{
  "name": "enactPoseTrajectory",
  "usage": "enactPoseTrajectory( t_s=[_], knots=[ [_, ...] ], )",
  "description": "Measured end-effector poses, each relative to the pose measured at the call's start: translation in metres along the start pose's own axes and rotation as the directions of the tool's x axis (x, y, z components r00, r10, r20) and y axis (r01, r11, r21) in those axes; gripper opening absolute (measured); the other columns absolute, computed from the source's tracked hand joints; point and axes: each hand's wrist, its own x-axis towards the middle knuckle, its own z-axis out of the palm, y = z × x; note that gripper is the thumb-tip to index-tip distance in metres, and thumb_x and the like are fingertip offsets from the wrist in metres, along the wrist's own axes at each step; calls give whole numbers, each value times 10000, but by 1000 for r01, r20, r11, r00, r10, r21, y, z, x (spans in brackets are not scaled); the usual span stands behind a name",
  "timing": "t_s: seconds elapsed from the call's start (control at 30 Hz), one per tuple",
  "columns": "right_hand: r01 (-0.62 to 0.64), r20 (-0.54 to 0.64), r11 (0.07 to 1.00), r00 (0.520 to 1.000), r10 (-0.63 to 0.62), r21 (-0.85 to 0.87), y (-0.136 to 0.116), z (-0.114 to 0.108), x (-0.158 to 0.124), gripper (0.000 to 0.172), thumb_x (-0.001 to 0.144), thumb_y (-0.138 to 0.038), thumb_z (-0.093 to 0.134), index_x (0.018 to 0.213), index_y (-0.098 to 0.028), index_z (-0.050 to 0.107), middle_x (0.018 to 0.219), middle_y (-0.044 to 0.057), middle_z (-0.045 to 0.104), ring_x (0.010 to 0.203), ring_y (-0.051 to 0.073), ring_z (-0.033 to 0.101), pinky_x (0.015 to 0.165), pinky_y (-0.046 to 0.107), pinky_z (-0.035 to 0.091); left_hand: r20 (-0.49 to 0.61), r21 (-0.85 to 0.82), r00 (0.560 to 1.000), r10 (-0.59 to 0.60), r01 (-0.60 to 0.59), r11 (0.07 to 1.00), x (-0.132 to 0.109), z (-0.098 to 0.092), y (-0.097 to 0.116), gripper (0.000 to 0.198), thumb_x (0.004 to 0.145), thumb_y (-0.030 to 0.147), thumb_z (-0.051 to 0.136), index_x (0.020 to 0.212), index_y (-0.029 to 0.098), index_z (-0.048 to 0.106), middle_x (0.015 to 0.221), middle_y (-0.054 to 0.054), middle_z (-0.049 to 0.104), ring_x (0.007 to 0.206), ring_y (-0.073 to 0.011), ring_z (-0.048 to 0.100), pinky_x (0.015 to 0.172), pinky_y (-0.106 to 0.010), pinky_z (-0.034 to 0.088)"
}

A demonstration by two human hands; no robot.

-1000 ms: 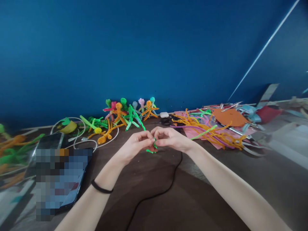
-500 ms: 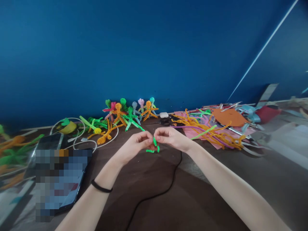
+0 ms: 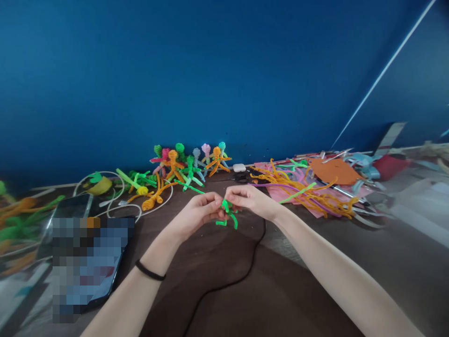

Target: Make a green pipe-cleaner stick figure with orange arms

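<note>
Both my hands meet over the middle of the dark brown table (image 3: pixel 287 299). My left hand (image 3: pixel 199 213) and my right hand (image 3: pixel 250 200) are each closed in a pinch on a bright green pipe cleaner (image 3: pixel 227 215) that is partly twisted into a small shape, with bent ends hanging below my fingers. A long free end of the same green strand runs up and left from my left hand. A black band sits on my left wrist.
A row of finished pipe-cleaner figures (image 3: pixel 191 161) stands against the blue wall. Loose orange, pink and green pipe cleaners (image 3: pixel 305 187) lie at the right on pink paper. A phone (image 3: pixel 91 262), white cables (image 3: pixel 115 196), an earbud case (image 3: pixel 239 167) and a black cable (image 3: pixel 231 281) are on the table.
My fingers have worked the green pipe cleaner: its hanging ends now stick out lower and to the right, and the long free end has swung further left. Hands stay in place.
</note>
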Motion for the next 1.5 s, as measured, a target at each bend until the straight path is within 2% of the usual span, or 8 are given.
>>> enactPoseTrajectory(
  t_s=[0.1,0.23,0.43,0.77,0.9,1.03,1.23,1.5],
  knots=[
    [-6,20,972,1000,1,237,7,2,0,280,755,-425,595,796,-154,541,643,-27,489,523,62,394,478,196,276,34,-173,999,18,-12,985,1,0,-2,164,712,268,652,685,130,569,594,5,541,590,-94,545,634,-232,436],
    [13,-15,879,1000,-7,477,15,7,3,274,703,-387,668,752,-158,526,597,-41,482,490,48,405,455,178,288,38,-260,996,86,-73,963,2,3,-5,122,710,235,660,753,143,592,602,17,539,583,-67,525,613,-197,421],
    [8,-9,797,1000,-4,604,13,13,4,236,732,-335,657,719,-154,506,586,-46,479,457,31,427,428,152,311,0,-277,994,109,-105,955,2,10,-7,187,668,264,702,766,168,575,561,43,525,534,-56,499,588,-194,414],
    [0,20,835,1000,-14,550,14,14,3,230,779,-345,603,736,-142,504,603,-14,535,475,40,451,429,147,315,17,-254,991,136,-127,959,4,7,-10,163,690,230,679,669,127,554,556,20,552,541,-71,532,588,-201,418],
    [45,-127,875,992,19,482,10,13,5,234,751,-356,625,773,-159,503,613,-35,512,499,58,489,457,172,371,-104,-218,979,174,-193,957,7,5,-10,166,682,236,682,674,124,559,562,16,563,546,-72,534,586,-200,428],
    [90,-310,959,951,-3,268,5,11,6,229,743,-357,624,811,-178,499,620,-47,507,503,68,492,476,197,389,-256,-128,949,185,-223,966,9,8,-9,178,668,254,687,694,137,557,590,15,593,578,-85,558,609,-210,443],
    [42,-334,999,942,-35,13,-1,10,5,250,698,-361,657,770,-167,517,634,-36,521,521,74,474,499,217,380,-310,43,926,213,-210,977,7,14,-6,163,715,274,635,711,143,539,611,-2,628,606,-102,583,594,-209,439],
    [40,-234,980,972,7,194,1,6,4,248,685,-354,669,745,-153,536,670,-21,534,590,85,506,582,242,419,-194,-47,979,67,-78,996,3,6,2,164,779,320,542,830,170,500,566,0,616,523,-127,588,505,-220,431]
  ],
)
